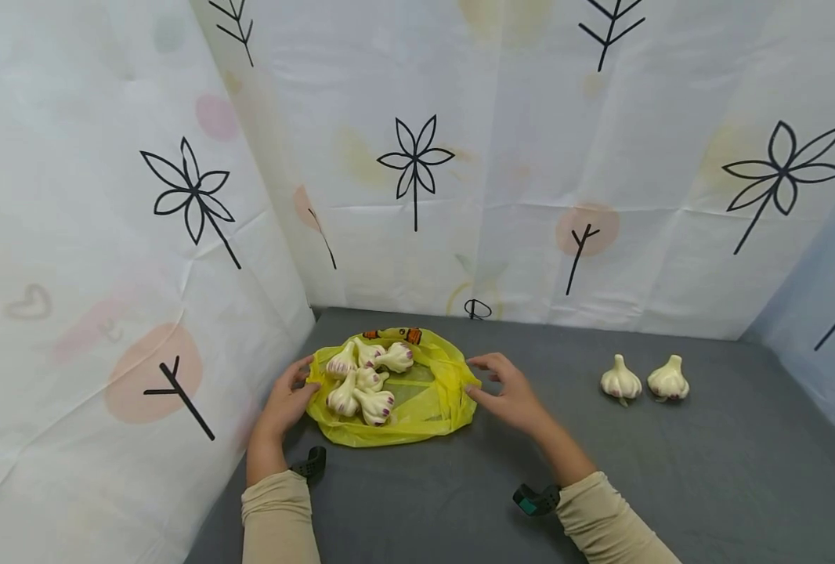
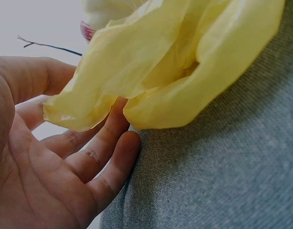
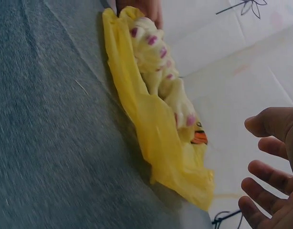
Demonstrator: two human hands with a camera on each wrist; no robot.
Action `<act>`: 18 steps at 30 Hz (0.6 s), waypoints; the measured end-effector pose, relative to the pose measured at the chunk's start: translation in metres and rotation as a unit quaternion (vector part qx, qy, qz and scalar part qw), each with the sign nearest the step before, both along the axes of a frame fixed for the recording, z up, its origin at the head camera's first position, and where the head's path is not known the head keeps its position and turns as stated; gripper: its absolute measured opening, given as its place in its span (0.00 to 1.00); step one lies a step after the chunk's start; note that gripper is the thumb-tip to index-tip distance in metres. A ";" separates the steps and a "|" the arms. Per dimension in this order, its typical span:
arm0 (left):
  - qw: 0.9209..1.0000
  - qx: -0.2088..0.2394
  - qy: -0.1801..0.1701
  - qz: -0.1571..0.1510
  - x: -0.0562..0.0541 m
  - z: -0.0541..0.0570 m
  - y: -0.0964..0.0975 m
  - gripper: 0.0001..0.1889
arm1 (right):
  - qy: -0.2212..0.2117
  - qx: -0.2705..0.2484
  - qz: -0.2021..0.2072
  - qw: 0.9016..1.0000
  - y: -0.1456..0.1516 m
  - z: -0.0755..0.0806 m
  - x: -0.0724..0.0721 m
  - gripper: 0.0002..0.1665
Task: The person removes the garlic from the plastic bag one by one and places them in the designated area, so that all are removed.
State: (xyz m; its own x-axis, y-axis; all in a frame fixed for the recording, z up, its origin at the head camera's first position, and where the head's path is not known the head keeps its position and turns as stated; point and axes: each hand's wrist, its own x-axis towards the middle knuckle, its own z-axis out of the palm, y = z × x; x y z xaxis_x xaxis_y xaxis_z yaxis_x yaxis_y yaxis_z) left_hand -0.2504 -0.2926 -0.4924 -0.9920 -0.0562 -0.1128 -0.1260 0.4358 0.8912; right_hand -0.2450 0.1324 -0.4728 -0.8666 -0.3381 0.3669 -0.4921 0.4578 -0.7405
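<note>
A yellow plastic bag [image 1: 417, 429] lies spread on the table with its mouth facing up. Several white garlic bulbs [image 1: 377, 406] with purple marks sit in its left half. At the bag's left rim, my left hand [image 1: 285, 401] pinches the thin plastic; the fold covers some fingertips in the left wrist view. My right hand [image 1: 511, 395] is beside the right rim, fingers spread and relaxed. In the right wrist view that hand [image 3: 280, 167] appears apart from the bag [image 3: 153, 138].
Two more garlic bulbs, one on the left [image 1: 620, 381] and one on the right [image 1: 668, 379], stand on the grey table [image 1: 417, 501] at right. White printed cloth [image 1: 516, 235] hangs behind and on both sides.
</note>
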 end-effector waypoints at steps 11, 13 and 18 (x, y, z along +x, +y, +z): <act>1.000 0.001 0.001 -0.004 0.001 -0.003 -0.001 0.34 | -0.042 -0.014 0.039 0.998 -0.036 -0.007 0.002 0.25; 1.000 0.002 0.002 -0.003 0.001 -0.003 -0.001 0.34 | -0.045 -0.013 0.044 0.998 -0.042 -0.005 0.002 0.25; 1.000 0.001 0.007 -0.002 0.000 -0.002 -0.001 0.33 | -0.057 -0.012 0.060 0.997 -0.057 -0.004 0.003 0.25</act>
State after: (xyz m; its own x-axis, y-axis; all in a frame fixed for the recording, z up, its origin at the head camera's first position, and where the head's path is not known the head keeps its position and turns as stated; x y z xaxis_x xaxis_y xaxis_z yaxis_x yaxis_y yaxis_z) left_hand -0.2499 -0.2939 -0.4939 -0.9936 -0.0522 -0.0998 -0.1126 0.4352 0.8933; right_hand -0.2423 0.0757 -0.4767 -0.8572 -0.4337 0.2778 -0.4543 0.3825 -0.8045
